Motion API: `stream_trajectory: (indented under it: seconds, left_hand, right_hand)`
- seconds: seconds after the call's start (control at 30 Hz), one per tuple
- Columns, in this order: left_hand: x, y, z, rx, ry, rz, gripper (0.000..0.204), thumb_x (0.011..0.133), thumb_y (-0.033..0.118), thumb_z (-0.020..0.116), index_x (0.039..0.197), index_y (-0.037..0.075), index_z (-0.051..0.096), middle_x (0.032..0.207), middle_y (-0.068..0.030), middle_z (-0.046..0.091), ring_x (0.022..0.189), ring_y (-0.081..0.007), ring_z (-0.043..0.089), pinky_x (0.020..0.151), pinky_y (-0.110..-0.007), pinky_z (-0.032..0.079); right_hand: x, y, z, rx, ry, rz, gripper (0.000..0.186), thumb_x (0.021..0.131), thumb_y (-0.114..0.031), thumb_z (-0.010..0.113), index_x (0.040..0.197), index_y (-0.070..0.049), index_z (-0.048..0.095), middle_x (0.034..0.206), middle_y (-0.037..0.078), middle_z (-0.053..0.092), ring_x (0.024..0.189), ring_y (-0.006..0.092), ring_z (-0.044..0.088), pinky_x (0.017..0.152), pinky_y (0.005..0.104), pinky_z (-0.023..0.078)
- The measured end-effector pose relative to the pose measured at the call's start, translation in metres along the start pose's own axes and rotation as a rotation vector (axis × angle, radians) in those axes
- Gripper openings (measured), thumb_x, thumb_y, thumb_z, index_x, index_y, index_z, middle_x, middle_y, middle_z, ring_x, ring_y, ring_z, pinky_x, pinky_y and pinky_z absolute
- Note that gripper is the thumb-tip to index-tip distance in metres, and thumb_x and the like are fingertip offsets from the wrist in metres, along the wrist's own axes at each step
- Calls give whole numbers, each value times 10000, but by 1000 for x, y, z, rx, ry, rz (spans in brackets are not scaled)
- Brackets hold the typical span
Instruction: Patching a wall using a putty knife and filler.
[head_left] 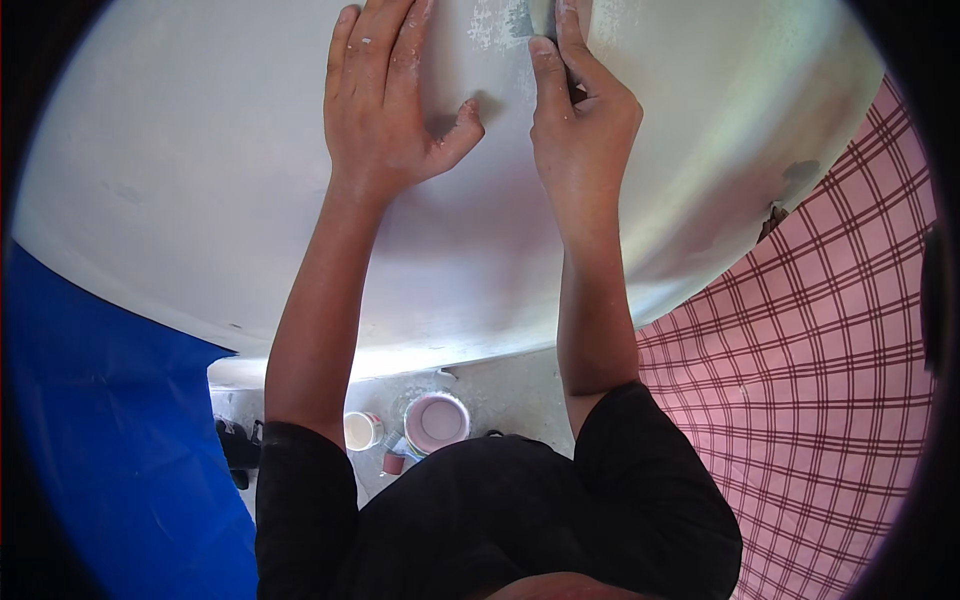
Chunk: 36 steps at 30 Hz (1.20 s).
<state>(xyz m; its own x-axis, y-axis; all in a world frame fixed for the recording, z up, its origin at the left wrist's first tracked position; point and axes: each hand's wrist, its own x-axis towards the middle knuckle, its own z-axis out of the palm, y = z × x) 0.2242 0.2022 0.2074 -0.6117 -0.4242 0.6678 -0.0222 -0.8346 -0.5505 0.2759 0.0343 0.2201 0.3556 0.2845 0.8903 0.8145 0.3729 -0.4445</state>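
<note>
A large, smooth, whitish curved surface fills the upper part of the view. My left hand lies flat against it, fingers stretched forward and thumb out to the side. To its right, my right hand is closed around a pale grey-green flat tool; the upper edge of the view cuts the tool off, so its exact kind does not show. Chalky white smears and a greyer patch mark the surface just left of that tool. White specks dot the fingers of my left hand.
Below the surface, a pink bucket, a white tub and a small reddish-brown block sit on the grey floor. A blue sheet hangs at the left, a pink plaid cloth at the right.
</note>
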Motion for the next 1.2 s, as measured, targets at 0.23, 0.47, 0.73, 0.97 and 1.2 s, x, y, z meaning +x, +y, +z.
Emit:
stream_trajectory:
  seconds: [0.23, 0.47, 0.73, 0.97, 1.2]
  left_hand:
    - [0, 1, -3, 15, 55, 64, 843, 826, 394, 680, 1499, -46, 426, 1513, -256, 480, 1461, -399, 424, 1211, -584, 296]
    - [21, 22, -39, 419, -191, 140, 840, 825, 385, 685, 1497, -49, 428, 1518, -253, 476, 1465, -397, 417, 1210, -581, 299]
    - [6, 13, -25, 76, -27, 62, 845, 826, 390, 683, 1501, -46, 420, 1525, -256, 463, 1466, -400, 414, 1210, -584, 293]
    - [7, 21, -39, 511, -350, 91, 866, 819, 401, 683, 1509, -43, 405, 1535, -262, 446, 1473, -403, 402, 1208, -592, 293]
    - [14, 35, -31, 577, -455, 64, 874, 821, 413, 682, 1515, -37, 400, 1543, -253, 440, 1479, -397, 394, 1214, -595, 285]
  right_hand:
    - [-2, -9, -7, 8, -10, 19, 394, 1020, -49, 635, 1402, 43, 595, 695, 27, 536, 610, 92, 424, 542, 256, 397]
    - [-12, -29, -7, 49, -44, -12, 410, 1010, -35, 638, 1410, 41, 587, 686, 33, 541, 604, 90, 425, 538, 249, 388]
    - [-9, -17, -3, 33, -43, -15, 409, 1013, -32, 631, 1412, 42, 582, 683, 37, 541, 604, 89, 430, 534, 253, 388]
    - [-7, -12, -6, 28, -47, -38, 413, 1017, -48, 631, 1418, 36, 580, 688, 49, 547, 603, 98, 433, 538, 263, 395]
    - [0, 3, -14, 1, -28, -21, 420, 1020, -52, 629, 1428, 35, 571, 684, 43, 506, 604, 106, 410, 541, 268, 389]
